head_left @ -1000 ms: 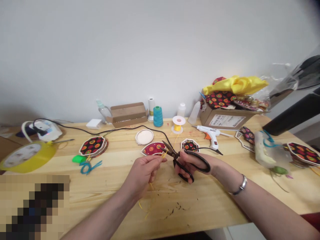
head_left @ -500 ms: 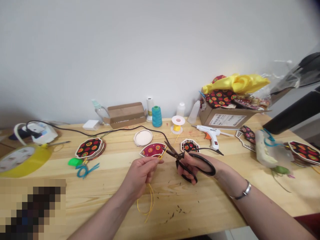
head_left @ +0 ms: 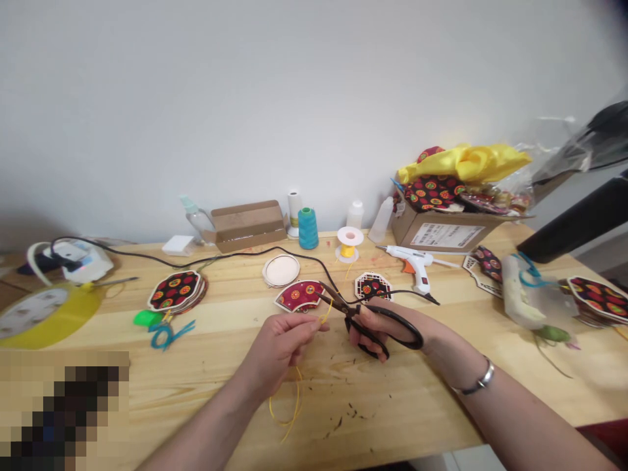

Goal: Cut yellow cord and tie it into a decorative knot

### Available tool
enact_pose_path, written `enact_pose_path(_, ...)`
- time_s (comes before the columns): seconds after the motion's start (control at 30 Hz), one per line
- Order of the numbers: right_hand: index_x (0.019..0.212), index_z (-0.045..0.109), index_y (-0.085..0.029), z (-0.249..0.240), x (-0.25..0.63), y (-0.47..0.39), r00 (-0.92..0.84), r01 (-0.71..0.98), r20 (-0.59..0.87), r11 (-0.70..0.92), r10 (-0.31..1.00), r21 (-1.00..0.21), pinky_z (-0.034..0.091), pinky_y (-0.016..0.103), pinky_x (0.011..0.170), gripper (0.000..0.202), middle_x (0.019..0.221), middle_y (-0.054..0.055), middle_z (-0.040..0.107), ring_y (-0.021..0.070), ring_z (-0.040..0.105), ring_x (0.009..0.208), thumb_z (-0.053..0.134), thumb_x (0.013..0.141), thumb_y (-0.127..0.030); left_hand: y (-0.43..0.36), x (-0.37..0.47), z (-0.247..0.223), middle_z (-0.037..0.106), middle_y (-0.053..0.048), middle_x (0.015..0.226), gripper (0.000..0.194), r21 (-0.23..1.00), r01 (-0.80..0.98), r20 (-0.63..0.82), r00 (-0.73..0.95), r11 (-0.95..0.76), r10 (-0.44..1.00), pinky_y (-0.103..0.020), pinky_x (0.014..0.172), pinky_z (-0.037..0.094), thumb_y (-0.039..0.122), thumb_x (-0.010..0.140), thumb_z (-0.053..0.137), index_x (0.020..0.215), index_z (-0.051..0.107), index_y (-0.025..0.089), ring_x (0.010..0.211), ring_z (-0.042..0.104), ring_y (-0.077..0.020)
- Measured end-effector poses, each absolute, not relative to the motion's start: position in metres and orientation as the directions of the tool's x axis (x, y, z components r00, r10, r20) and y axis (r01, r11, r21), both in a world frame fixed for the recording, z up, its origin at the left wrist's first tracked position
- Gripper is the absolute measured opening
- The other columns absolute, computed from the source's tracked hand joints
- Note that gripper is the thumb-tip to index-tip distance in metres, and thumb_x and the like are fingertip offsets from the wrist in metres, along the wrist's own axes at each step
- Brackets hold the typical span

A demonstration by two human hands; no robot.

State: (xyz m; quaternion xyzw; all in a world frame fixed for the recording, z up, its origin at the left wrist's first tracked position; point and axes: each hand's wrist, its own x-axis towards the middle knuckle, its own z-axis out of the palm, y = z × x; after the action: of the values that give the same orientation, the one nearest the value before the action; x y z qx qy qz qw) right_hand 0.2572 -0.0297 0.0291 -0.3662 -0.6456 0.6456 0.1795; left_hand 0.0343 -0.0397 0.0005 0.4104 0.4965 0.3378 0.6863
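Your left hand [head_left: 282, 340] is pinching a yellow cord [head_left: 297, 399], thumb and forefinger pressed together on it, while your right hand [head_left: 366, 327] is gripping the scissors [head_left: 349, 313], fingers wrapped round the handles. The blades are standing slightly parted, with the cord's short upper end lying across them; the longer tail is hanging below your left hand in a loose loop.

The cord is drawn out and gripped, so the cut is looking set up but not yet made; whether this length is joining the spool's strand, you can't tell from here.

Under your wrists, the pale, grained wooden table [head_left: 417, 405] is carrying dark, crumb-like scraps. Just beyond your fingers, a fan-shaped piece [head_left: 297, 296] is showing red patterned fabric in a light rim, and an octagonal piece [head_left: 373, 286] is framing black print with a cut-out lattice border. Farther off, a flanged white spool [head_left: 349, 245] is bearing glossy yellow cord; behind, a teal thread cone [head_left: 308, 229] is tapering upward, its windings dense and matte.
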Motion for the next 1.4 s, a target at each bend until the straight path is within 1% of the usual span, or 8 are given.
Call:
enact_pose_path(0.13, 0.083, 0.061, -0.012, 0.0289, 0.2574, -0.0306, -0.669, 0.240, -0.236, -0.096, 0.705, -0.966, 0.038, 0.022, 0.048, 0.055, 0.058, 0.000, 0.050, 0.0105, 0.048, 0.050, 0.036, 0.083, -0.062, -0.0393, 0.0332, -0.0010, 0.027, 0.008, 0.046, 0.027, 0.901, -0.075, -0.397, 0.256, 0.427, 0.881, -0.021, 0.040, 0.009, 0.038, 0.067, 0.067, 0.075, 0.072, 0.013, 0.042, 0.018, -0.0038)
enact_pose_path(0.27, 0.081, 0.061, -0.011, 0.0284, 0.2568, -0.0321, -0.644, 0.224, -0.222, -0.096, 0.732, -0.970, 0.038, 0.022, 0.048, 0.055, 0.057, 0.000, 0.050, 0.0098, 0.048, 0.050, 0.037, 0.083, -0.061, -0.0382, 0.0318, -0.0028, 0.025, 0.008, 0.046, 0.027, 0.903, -0.071, -0.398, 0.240, 0.425, 0.886, -0.021, 0.041, 0.009, 0.039, 0.067, 0.067, 0.074, 0.072, 0.013, 0.042, 0.016, -0.0045)
enact_pose_path(0.43, 0.080, 0.060, -0.011, 0.0305, 0.2569, -0.0328, -0.612, 0.246, -0.233, -0.098, 0.756, -0.964, 0.038, 0.022, 0.047, 0.053, 0.057, 0.000, 0.049, 0.0092, 0.047, 0.049, 0.038, 0.084, -0.059, -0.0378, 0.0313, -0.0034, 0.025, 0.008, 0.046, 0.026, 0.905, -0.069, -0.393, 0.237, 0.419, 0.888, -0.021, 0.041, 0.009, 0.038, 0.068, 0.066, 0.074, 0.072, 0.013, 0.043, 0.017, -0.0043)
enact_pose_path(0.67, 0.078, 0.059, -0.011, 0.0338, 0.2548, -0.0359, -0.591, 0.256, -0.244, -0.108, 0.769, -0.961, 0.034, 0.021, 0.044, 0.050, 0.051, -0.003, 0.042, 0.0085, 0.042, 0.046, 0.038, 0.084, -0.057, -0.0372, 0.0326, -0.0019, 0.025, 0.008, 0.048, 0.024, 0.903, -0.089, -0.389, 0.241, 0.420, 0.889, -0.021, 0.041, 0.009, 0.036, 0.069, 0.067, 0.074, 0.072, 0.013, 0.043, 0.017, -0.0040)
enact_pose_path(0.87, 0.079, 0.058, -0.011, 0.0336, 0.2541, -0.0376, -0.559, 0.265, -0.273, -0.143, 0.783, -0.954, 0.032, 0.021, 0.043, 0.050, 0.052, -0.003, 0.042, 0.0076, 0.041, 0.045, 0.041, 0.083, -0.058, -0.0390, 0.0328, 0.0001, 0.024, 0.008, 0.047, 0.025, 0.902, -0.087, -0.394, 0.240, 0.424, 0.887, -0.021, 0.041, 0.009, 0.037, 0.069, 0.067, 0.074, 0.072, 0.013, 0.043, 0.016, -0.0038)
enact_pose_path(1.07, 0.079, 0.058, -0.010, 0.0335, 0.2556, -0.0364, -0.568, 0.260, -0.262, -0.132, 0.780, -0.957, 0.032, 0.022, 0.044, 0.052, 0.051, -0.003, 0.043, 0.0078, 0.042, 0.045, 0.041, 0.082, -0.059, -0.0374, 0.0308, -0.0048, 0.025, 0.008, 0.048, 0.024, 0.904, -0.096, -0.383, 0.251, 0.416, 0.889, -0.020, 0.040, 0.010, 0.036, 0.069, 0.067, 0.075, 0.072, 0.013, 0.043, 0.017, -0.0035)
enact_pose_path(1.27, 0.080, 0.059, -0.010, 0.0321, 0.2573, -0.0336, -0.611, 0.255, -0.267, -0.135, 0.745, -0.958, 0.032, 0.022, 0.044, 0.053, 0.052, -0.003, 0.045, 0.0082, 0.042, 0.046, 0.042, 0.081, -0.060, -0.0386, 0.0303, -0.0052, 0.027, 0.008, 0.046, 0.023, 0.905, -0.099, -0.380, 0.252, 0.415, 0.890, -0.020, 0.040, 0.010, 0.035, 0.071, 0.065, 0.076, 0.071, 0.014, 0.042, 0.017, -0.0032)
enact_pose_path(1.4, 0.079, 0.058, -0.010, 0.0319, 0.2567, -0.0350, -0.594, 0.255, -0.254, -0.121, 0.763, -0.959, 0.031, 0.022, 0.044, 0.054, 0.052, -0.003, 0.044, 0.0081, 0.041, 0.046, 0.042, 0.081, -0.061, -0.0385, 0.0308, -0.0050, 0.027, 0.008, 0.045, 0.023, 0.905, -0.099, -0.380, 0.253, 0.414, 0.890, -0.020, 0.040, 0.010, 0.035, 0.071, 0.065, 0.076, 0.071, 0.014, 0.042, 0.018, -0.0033)
